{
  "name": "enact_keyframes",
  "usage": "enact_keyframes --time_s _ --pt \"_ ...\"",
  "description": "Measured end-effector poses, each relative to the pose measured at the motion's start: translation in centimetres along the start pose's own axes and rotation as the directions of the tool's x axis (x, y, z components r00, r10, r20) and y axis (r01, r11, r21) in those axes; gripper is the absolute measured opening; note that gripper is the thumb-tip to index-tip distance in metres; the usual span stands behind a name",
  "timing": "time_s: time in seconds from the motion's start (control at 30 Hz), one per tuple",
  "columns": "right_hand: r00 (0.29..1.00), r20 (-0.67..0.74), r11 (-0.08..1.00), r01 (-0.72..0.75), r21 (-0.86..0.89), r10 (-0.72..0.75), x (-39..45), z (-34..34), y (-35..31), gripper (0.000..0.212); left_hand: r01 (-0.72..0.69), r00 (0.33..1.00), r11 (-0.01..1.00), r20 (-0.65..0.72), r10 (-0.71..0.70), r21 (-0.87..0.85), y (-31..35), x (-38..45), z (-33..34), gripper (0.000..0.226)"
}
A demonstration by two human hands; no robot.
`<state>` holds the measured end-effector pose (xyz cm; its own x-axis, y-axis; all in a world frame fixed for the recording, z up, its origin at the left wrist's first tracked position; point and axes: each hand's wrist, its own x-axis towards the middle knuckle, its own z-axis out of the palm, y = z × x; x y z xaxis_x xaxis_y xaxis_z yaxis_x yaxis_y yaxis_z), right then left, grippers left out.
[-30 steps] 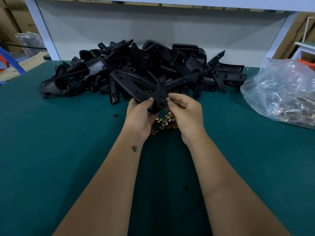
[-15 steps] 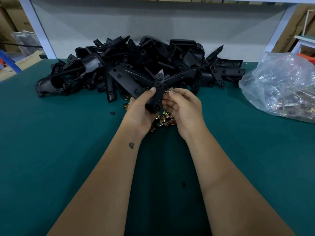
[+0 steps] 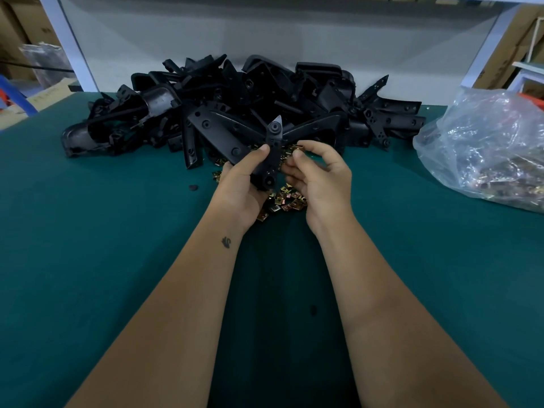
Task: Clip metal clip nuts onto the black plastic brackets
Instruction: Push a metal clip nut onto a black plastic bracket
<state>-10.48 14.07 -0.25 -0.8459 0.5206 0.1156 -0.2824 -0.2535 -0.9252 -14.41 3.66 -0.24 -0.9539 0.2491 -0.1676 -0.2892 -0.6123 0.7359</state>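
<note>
Nearest the person, the green mat (image 3: 88, 290) lies bare between the forearms, giving room to draw the hands back toward six o'clock. The left hand (image 3: 240, 189) grips one black bracket (image 3: 272, 154) upright, thumb curled over its face, just above the loose clip nuts (image 3: 284, 201) scattered on the mat. The right hand (image 3: 319, 175) sits at the bracket's three o'clock edge with fingers curled toward it; whether it pinches a nut is too small to tell. The step looks like seating a clip on that edge, so the next move calls for lining the clip's mouth with the edge and pushing it home. At twelve o'clock the bracket pile (image 3: 250, 107) blocks forward reach; at two o'clock a plastic bag (image 3: 485, 148) crowds the right.
</note>
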Motion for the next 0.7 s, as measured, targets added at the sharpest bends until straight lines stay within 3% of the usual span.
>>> enact_keyframes --time_s 0.27,0.7 --pt "1.0 -0.024 0.997 -0.008 0.07 0.01 0.18 0.4 -0.14 0.009 -0.018 0.999 0.998 0.028 0.016 0.063 -0.03 0.14 -0.03 0.062" --pt "0.997 0.07 0.983 -0.046 0.178 0.034 0.24 0.04 -0.44 0.016 -0.093 0.988 0.978 0.142 0.067 0.185 -0.54 0.28 -0.43 0.063"
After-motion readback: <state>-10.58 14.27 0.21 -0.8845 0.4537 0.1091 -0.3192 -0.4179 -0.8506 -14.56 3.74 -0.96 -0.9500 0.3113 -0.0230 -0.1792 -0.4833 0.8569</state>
